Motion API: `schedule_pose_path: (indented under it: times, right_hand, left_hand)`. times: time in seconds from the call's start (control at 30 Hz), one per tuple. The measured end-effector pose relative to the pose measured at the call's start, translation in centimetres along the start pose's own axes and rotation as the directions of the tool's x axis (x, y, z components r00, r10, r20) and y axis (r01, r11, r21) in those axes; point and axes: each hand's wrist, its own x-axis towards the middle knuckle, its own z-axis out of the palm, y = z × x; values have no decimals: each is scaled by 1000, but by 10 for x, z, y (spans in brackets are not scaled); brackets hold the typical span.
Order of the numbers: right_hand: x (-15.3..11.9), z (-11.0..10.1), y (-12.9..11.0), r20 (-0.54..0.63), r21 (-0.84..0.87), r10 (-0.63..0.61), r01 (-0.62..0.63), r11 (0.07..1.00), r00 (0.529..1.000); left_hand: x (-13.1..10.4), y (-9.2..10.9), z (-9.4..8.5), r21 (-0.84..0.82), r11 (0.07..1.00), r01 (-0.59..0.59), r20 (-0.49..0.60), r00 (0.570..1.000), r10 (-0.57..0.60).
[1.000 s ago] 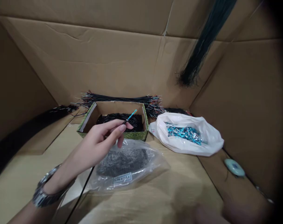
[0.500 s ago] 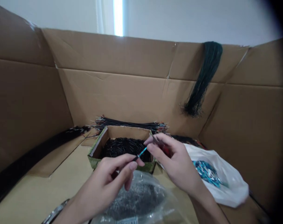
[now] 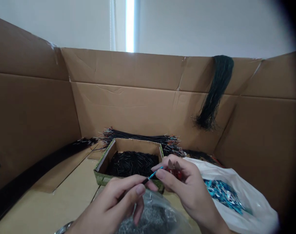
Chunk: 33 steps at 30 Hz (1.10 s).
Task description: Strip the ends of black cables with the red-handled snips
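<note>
Lower against the green-edged box (image 3: 135, 145) than half a second ago, the right fingertips have come down, and the blue end (image 3: 155, 172) between the hands, straight before, now looks twisted. With my left hand (image 3: 116, 203) I have a short length of black cable (image 3: 145, 180) pinched between thumb and forefinger; its other fingers curl loosely below, and I can't see how far the cable runs into that grip. My right hand (image 3: 190, 185) pinches the tip of the blue end between thumb and forefinger, so the tip itself is covered. That same palm holds red-handled snips (image 3: 178, 175), their blades poking up apart behind the thumb; most of the handles are hidden from me.

Just beyond the fingertips is the box, holding short black pieces (image 3: 133, 162), its near right corner partly blocked by the hands. Below the left fingers lies a clear bag (image 3: 172, 213), cut off by the lower edge, its grey contents too blurred to name. To the right of the right fingers, a white bag (image 3: 257, 204) holds blue scraps (image 3: 224, 193), partly behind my wrist. Farther past the fingers, a cable bundle (image 3: 138, 135) lies behind the box. Only a sliver of metal wristband (image 3: 64, 228) shows at the left wrist.
</note>
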Motion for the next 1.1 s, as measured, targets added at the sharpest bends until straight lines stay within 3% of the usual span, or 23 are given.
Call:
schedule_pose_path:
  times: [0.2,0.33,0.4,0.47,0.57,0.73,0.8,0.87,0.93,1.0,1.1]
  right_hand:
    - [-1,8,-4,-117,-9,-86,85,996,989]
    - [-5,13,0,-159,-149,-220,196,969,963]
    - [-7,17,8,-176,-284,-382,325,902,907]
    - [-9,23,20,-182,-410,-564,459,788,805]
    - [-12,30,37,-169,-548,-712,536,642,681]
    - [-14,35,49,159,-596,-747,666,449,645]
    - [-13,38,44,114,-563,-767,677,474,632]
    - [-11,38,33,-50,-487,-733,624,611,679]
    - [-9,32,18,-166,-343,-585,509,789,794]
    - [-8,22,5,-152,-222,-373,336,915,915]
    - [-10,6,-5,-33,-182,-151,142,973,988]
  left_hand:
    - [4,-1,5,127,983,-131,-103,984,144]
    - [3,-3,8,104,987,-124,-127,982,137]
    - [3,-5,9,80,991,-110,-135,984,120]
    - [4,-7,10,58,991,-118,-153,980,126]
    - [5,-9,10,36,991,-132,-189,972,137]
    - [7,-7,7,-15,990,-141,-188,973,136]
    - [8,-7,5,-37,992,-123,-182,977,114]
    - [8,-8,3,-3,995,-100,-172,980,98]
    - [7,-8,1,72,995,-70,-154,985,81]
    - [5,-8,1,134,989,-57,-116,991,73]
    - [0,-9,3,220,974,-55,-75,994,74]
